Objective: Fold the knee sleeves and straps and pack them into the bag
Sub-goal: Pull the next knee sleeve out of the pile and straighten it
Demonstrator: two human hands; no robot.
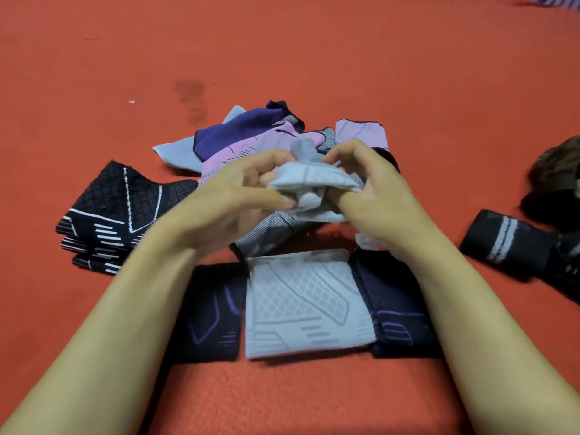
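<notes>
Both hands hold one light grey knee sleeve (314,178) above the red surface. My left hand (232,199) grips its left end, and my right hand (376,196) pinches its right end with curled fingers. Below them a folded grey sleeve (304,302) lies flat between two folded dark navy sleeves (210,312) (395,309). Behind my hands sits a loose pile of purple (244,127), pink (361,133) and grey sleeves. A stack of black sleeves with white lines (116,215) lies at the left.
A black strap with grey stripes (514,243) lies at the right, next to a dark camouflage bag (555,174) at the frame's right edge. Everything rests on a red mat (282,51). A dark stain (191,98) marks it further back.
</notes>
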